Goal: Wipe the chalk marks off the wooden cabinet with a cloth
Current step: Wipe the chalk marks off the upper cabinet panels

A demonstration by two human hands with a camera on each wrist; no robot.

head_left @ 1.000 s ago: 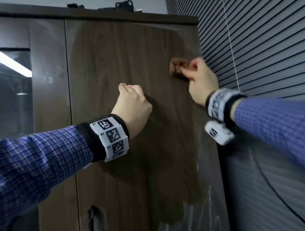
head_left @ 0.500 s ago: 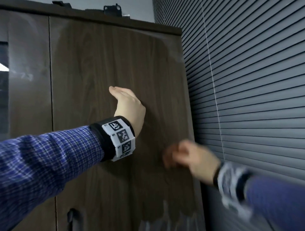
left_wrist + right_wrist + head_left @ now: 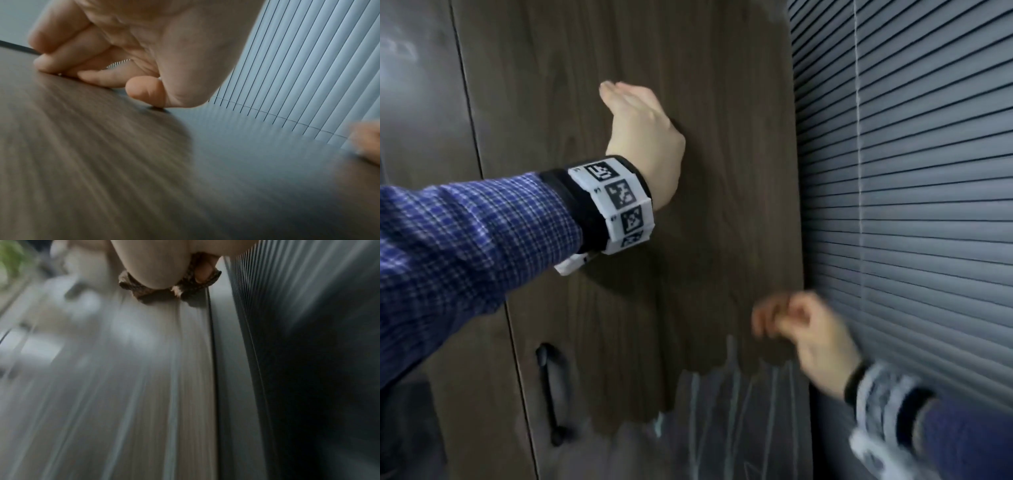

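Observation:
The dark wooden cabinet door (image 3: 619, 291) fills the head view. White chalk marks (image 3: 722, 411) streak its lower part; the wood above them shows none. My left hand (image 3: 643, 137) leans on the door's upper middle, its fingertips (image 3: 96, 79) touching the wood and holding nothing. My right hand (image 3: 804, 332), blurred, is low by the door's right edge just above the chalk. It grips a bunched brown cloth (image 3: 191, 282) against the door, with the cloth showing under the palm (image 3: 156, 261).
Grey slatted blinds (image 3: 911, 171) with a hanging cord (image 3: 859, 171) stand close to the right of the cabinet. A dark handle (image 3: 549, 394) sits at the door's lower left. Another cabinet panel (image 3: 421, 137) lies further left.
My right hand swept with the cloth from the door's upper right down to its lower right. My left hand went from a fist to straighter fingers on the door.

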